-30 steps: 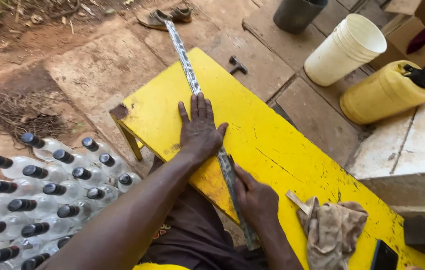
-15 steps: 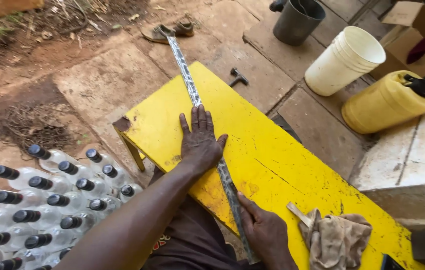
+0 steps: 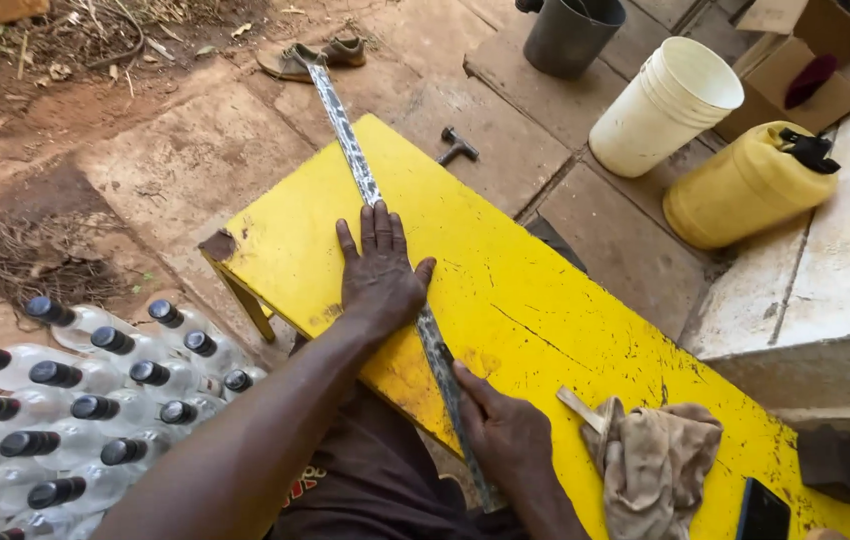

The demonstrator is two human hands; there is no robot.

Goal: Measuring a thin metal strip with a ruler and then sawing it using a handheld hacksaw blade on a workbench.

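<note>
Under left hand [image 3: 380, 272], metal strip [image 3: 365, 180]

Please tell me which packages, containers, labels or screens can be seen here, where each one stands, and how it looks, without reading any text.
Brown cardboard box: top right, open, something dark red inside.
Yellow plastic jerrycan: on the ground right of the yellow board, lying down, black cap.
Stacked white plastic buckets: upper right, upright.
Dark grey bucket: top centre.
Shrink-wrapped pack of clear black-capped bottles: lower left.
Dark phone screen: bottom right, blank.
</note>
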